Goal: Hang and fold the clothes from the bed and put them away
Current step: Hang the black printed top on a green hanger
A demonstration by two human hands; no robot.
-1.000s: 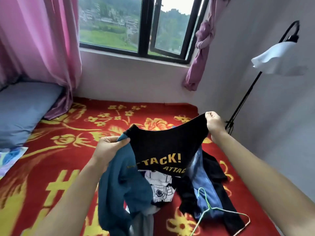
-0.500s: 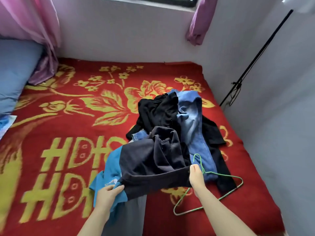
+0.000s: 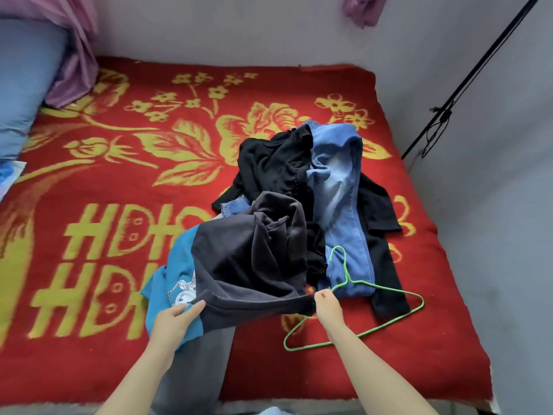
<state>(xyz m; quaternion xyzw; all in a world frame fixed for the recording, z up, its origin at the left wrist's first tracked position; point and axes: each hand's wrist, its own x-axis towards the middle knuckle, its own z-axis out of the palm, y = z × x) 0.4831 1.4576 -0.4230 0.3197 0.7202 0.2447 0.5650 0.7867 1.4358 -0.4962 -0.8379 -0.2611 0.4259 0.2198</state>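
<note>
A dark black shirt (image 3: 251,265) lies spread over the clothes pile on the red bed (image 3: 119,175). My left hand (image 3: 176,320) pinches its near hem at the left corner, and my right hand (image 3: 327,304) pinches the hem at the right corner. Under it lie a teal shirt (image 3: 167,283) with a white print, a grey garment (image 3: 197,363), blue jeans (image 3: 341,190) and black clothes (image 3: 275,166). A green wire hanger (image 3: 356,310) rests on the bed just right of my right hand.
A blue pillow (image 3: 24,85) and a pink curtain (image 3: 74,55) sit at the far left. A black lamp pole (image 3: 466,82) leans along the grey wall on the right. The bed's near edge runs along the bottom.
The black shirt, held up in the air a second ago, has come down onto the pile. Both hands dropped toward the near edge of the bed, and the view tilted downward.
</note>
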